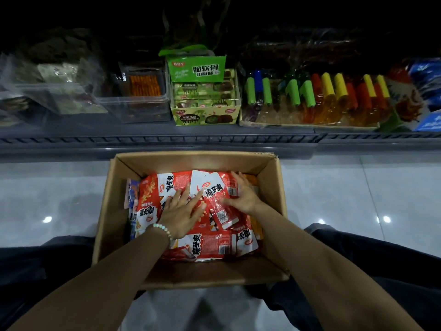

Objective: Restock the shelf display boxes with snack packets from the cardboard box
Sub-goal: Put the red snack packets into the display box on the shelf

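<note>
An open cardboard box (pixel 112 201) stands on the floor in front of me, holding several red and white snack packets (pixel 210 244). My left hand (pixel 181 211) lies flat on the pile with its fingers spread and straight. My right hand (pixel 241 194) rests on the packets at the right side of the box, fingers extended over a red packet (pixel 220 212), thumb pointing left. On the low shelf beyond stands a green display box (pixel 205 115) with green-wrapped snacks and a raised green header card (pixel 196 68).
Clear plastic tubs (pixel 133 108) sit left of the green box on the shelf. A cardboard tray of coloured tube snacks (pixel 310 96) and blue packets (pixel 427 91) lie to its right. The grey shelf edge (pixel 167 139) runs just behind the box. My knees flank the box on the tiled floor.
</note>
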Tool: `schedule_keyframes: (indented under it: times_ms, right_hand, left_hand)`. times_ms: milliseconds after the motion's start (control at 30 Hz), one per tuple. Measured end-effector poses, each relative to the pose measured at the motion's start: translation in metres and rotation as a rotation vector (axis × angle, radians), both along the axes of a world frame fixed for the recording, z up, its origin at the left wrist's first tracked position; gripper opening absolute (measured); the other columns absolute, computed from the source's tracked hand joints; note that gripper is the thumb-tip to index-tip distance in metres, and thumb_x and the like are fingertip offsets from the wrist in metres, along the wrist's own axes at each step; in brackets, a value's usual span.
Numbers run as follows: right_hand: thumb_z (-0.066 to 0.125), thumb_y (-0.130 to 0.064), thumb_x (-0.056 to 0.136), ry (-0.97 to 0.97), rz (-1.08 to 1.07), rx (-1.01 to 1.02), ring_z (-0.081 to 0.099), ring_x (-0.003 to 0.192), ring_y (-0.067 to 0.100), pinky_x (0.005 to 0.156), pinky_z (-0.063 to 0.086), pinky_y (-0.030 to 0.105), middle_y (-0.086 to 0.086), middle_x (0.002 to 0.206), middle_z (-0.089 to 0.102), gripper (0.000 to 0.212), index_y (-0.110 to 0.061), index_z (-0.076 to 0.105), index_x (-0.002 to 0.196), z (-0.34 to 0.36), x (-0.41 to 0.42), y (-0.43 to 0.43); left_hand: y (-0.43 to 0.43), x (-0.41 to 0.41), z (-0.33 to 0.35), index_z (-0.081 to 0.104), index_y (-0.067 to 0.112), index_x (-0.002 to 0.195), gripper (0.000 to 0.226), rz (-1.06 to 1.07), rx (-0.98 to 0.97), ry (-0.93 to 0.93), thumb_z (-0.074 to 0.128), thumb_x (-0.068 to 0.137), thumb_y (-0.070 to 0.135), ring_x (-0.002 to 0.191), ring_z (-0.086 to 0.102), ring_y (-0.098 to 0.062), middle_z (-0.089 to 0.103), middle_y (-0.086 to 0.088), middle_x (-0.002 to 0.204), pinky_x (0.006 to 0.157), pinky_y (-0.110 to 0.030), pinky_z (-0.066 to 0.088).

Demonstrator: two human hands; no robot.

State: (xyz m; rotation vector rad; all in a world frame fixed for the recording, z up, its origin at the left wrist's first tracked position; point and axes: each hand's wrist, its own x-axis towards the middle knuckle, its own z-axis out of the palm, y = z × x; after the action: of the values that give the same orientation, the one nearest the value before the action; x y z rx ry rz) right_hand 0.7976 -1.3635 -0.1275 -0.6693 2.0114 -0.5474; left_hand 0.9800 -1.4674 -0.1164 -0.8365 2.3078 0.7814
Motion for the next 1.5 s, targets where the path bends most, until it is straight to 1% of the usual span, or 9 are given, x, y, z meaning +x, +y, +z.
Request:
schedule_keyframes:
  times_ms: [133,267,500,700,800,933,1100,1300,1500]
  right_hand:
    - [0.08,-0.045,0.069,0.072,0.056,0.109,0.007,0.145,0.03,0.117,0.016,0.048,0.004,0.157,0.012,0.105,-0.03,0.014,0.15,-0.004,0.006,-0.005]
    - [0.08,-0.049,0.066,0.17,0.048,0.144,0.03,0.135,0.03,0.111,0.025,0.042,0.007,0.14,0.044,0.086,-0.027,0.036,0.137,-0.011,0.018,-0.002]
    - [0.069,-0.028,0.085,-0.352,-0.333,-0.027,0.064,0.104,0.023,0.096,0.048,0.037,0.008,0.117,0.067,0.032,-0.012,0.062,0.113,0.012,0.016,-0.002]
    - [0.078,-0.071,0.052,-0.511,-0.339,0.142,0.06,0.114,0.027,0.1,0.046,0.046,0.007,0.127,0.062,0.102,-0.014,0.048,0.132,-0.004,0.028,-0.002]
    - [0.077,-0.049,0.072,-0.493,-0.42,0.076,0.055,0.12,0.03,0.097,0.048,0.044,0.009,0.136,0.054,0.081,-0.013,0.043,0.136,-0.007,0.054,-0.01]
    - [0.076,-0.023,0.079,-0.405,-0.533,0.017,0.043,0.132,0.031,0.107,0.04,0.045,0.008,0.147,0.041,0.084,-0.013,0.027,0.147,0.003,0.074,-0.014]
    - [0.069,-0.01,0.084,-0.39,-0.542,-0.02,0.066,0.09,0.018,0.068,0.053,0.026,0.005,0.109,0.067,0.035,-0.011,0.054,0.116,0.038,0.055,0.007]
    - [0.07,-0.007,0.082,-0.529,-0.536,-0.131,0.069,0.092,0.024,0.078,0.056,0.035,0.011,0.107,0.07,0.039,-0.011,0.058,0.119,0.079,0.036,0.049]
    - [0.074,-0.016,0.079,-0.582,-0.377,-0.269,0.068,0.1,0.025,0.083,0.055,0.034,0.01,0.11,0.071,0.046,-0.013,0.058,0.121,0.131,0.044,0.041]
  left_hand:
    - [-0.007,0.007,-0.001,-0.016,0.04,0.147,0.064,0.011,0.058,0.047,0.005,0.092,0.064,0.145,-0.018,-0.016,-0.022,0.009,0.155,0.118,-0.041,-0.006]
    - [-0.008,0.014,0.002,-0.021,0.03,0.148,0.072,0.085,0.071,0.108,0.01,0.092,0.064,0.143,-0.018,-0.008,-0.019,0.018,0.149,0.116,-0.038,-0.004]
    - [-0.003,0.028,0.002,-0.015,0.025,0.15,0.072,0.177,0.054,0.079,0.006,0.092,0.062,0.141,-0.022,-0.007,-0.022,0.012,0.154,0.113,-0.033,-0.01]
    - [-0.003,0.035,0.007,0.0,0.027,0.153,0.064,0.174,0.127,0.04,0.005,0.097,0.056,0.146,-0.012,-0.01,-0.011,0.009,0.159,0.116,-0.033,-0.005]
    - [-0.003,0.034,0.013,0.003,0.027,0.153,0.063,0.173,0.152,0.043,0.005,0.098,0.056,0.146,-0.01,-0.009,-0.009,0.01,0.16,0.116,-0.034,-0.004]
    - [-0.003,0.032,0.021,0.008,0.028,0.153,0.065,0.178,0.215,0.032,0.005,0.096,0.059,0.146,-0.008,-0.008,-0.006,0.01,0.16,0.116,-0.034,-0.002]
    - [-0.005,0.028,0.034,0.016,0.022,0.153,0.069,0.202,0.223,0.037,0.011,0.096,0.06,0.147,0.002,-0.011,0.004,0.004,0.161,0.117,-0.033,0.001]
    - [0.022,0.0,0.072,0.029,0.016,0.149,0.068,0.588,0.453,0.237,0.034,0.096,0.057,0.14,0.031,-0.022,0.031,-0.001,0.153,0.111,-0.031,0.025]
    - [0.032,-0.011,0.101,0.028,0.016,0.149,0.108,1.056,0.679,0.464,0.073,0.065,0.068,0.134,0.042,-0.028,0.039,-0.009,0.149,0.111,-0.05,0.035]
